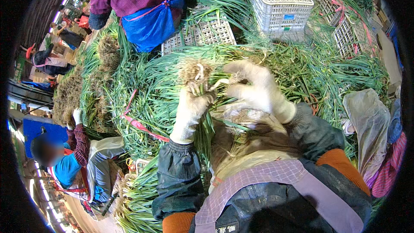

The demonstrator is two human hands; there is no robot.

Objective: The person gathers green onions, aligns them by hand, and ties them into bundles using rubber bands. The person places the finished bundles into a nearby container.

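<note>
My left hand [195, 108], in a pale knit glove, is closed around a bunch of long green onion-like plants [207, 129]. Their tangled brown roots [194, 71] point up past the fist, and the leaves hang below it. My right hand [258, 85], gloved too and motion-blurred, is just right of the bunch with thumb and fingers apart. One white stalk [220, 83] sticks out sideways from the bunch, its root tuft in the gap between those fingers; contact is unclear. A soiled apron [258, 142] covers my lap.
Heaped greens [304, 61] spread ahead. White plastic crates [279, 6] are stacked at the back, with another crate [207, 34] lying nearer. One co-worker in a blue apron [150, 22] bends ahead; another in a blue vest [66, 168] sits left. Rooted bundles [139, 197] lie beside my left sleeve.
</note>
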